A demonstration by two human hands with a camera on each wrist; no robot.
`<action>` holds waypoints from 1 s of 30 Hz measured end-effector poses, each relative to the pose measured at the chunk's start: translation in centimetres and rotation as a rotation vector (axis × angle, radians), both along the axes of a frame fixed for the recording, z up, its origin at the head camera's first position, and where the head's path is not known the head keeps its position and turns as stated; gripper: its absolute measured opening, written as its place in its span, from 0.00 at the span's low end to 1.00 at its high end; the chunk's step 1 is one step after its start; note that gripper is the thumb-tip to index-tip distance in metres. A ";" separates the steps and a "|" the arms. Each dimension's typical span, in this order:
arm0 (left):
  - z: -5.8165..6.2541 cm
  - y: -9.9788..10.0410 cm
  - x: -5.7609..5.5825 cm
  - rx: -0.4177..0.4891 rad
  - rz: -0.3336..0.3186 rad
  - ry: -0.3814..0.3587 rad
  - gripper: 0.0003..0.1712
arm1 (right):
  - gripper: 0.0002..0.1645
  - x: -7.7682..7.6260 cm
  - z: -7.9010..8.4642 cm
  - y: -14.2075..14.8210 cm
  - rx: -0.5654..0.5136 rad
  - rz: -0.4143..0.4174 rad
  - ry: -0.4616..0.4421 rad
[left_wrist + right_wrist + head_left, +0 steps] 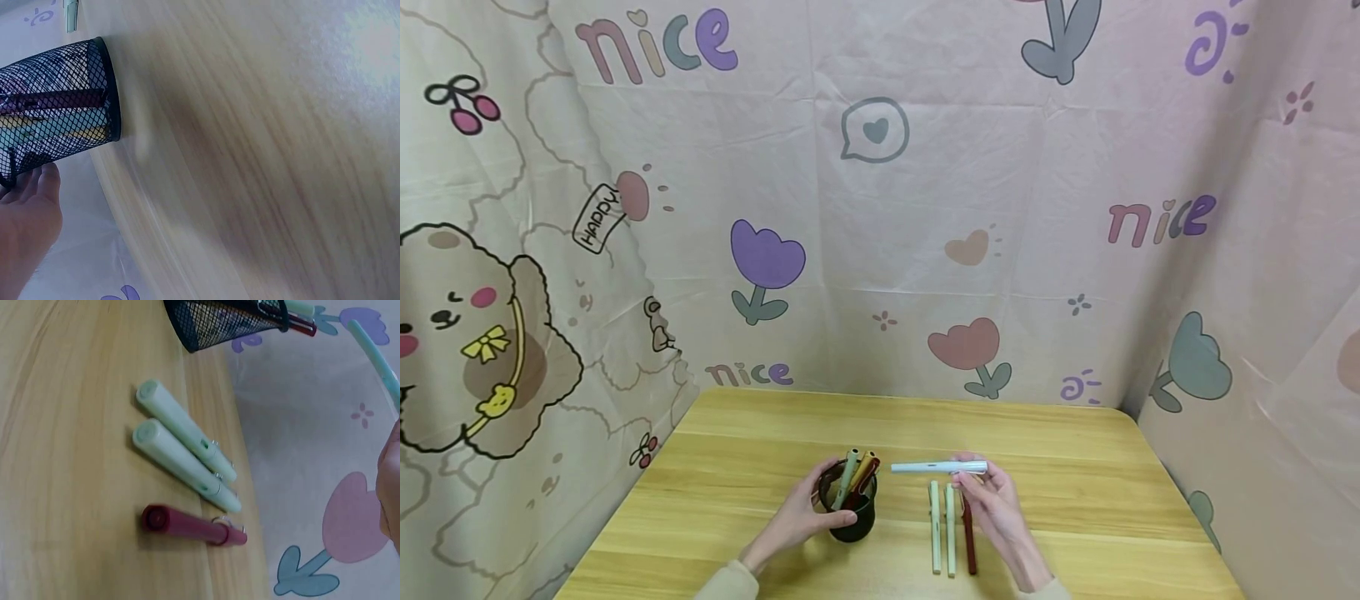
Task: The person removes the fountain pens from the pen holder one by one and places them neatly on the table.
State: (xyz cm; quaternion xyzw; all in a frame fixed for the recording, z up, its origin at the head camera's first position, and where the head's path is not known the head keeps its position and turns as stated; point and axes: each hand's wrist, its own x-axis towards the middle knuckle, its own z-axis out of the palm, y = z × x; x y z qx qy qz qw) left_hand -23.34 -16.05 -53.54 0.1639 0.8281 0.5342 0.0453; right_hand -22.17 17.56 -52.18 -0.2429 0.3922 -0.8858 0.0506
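A black mesh pen holder (pixel 856 528) stands on the table with several pens in it, among them a pale green pen (pixel 847 477), a yellow one and a dark red one. My left hand (pixel 800 512) grips its left side, thumb across the front. To the right, my right hand (pixel 997 502) pinches a light blue pen (pixel 921 467) by its clip end, held level above the table and apart from the holder. Below that hand lie two pale green pens (pixel 181 428) (pixel 181 464) and a dark red pen (pixel 187 526), side by side.
The wooden table (pixel 760 442) reaches back to a printed cloth (pixel 880 217) that hangs behind it and at both sides. The three lying pens are just right of the pen holder.
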 end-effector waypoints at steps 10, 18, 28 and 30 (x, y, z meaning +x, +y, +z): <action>-0.1 0.0 0.0 -0.006 0.016 0.006 0.56 | 0.24 0.4 -0.8 1.1 0.017 -0.141 -0.008; 0.0 -0.1 0.0 0.011 0.002 -0.009 0.56 | 0.20 0.7 -1.4 2.2 0.114 -0.273 -0.091; -0.1 0.0 -0.1 -0.006 0.017 -0.023 0.56 | 0.16 0.8 -1.8 3.8 0.155 -0.263 -0.100; -0.2 0.0 -0.1 -0.010 0.018 -0.023 0.56 | 0.16 0.8 -2.0 4.1 0.167 -0.249 -0.079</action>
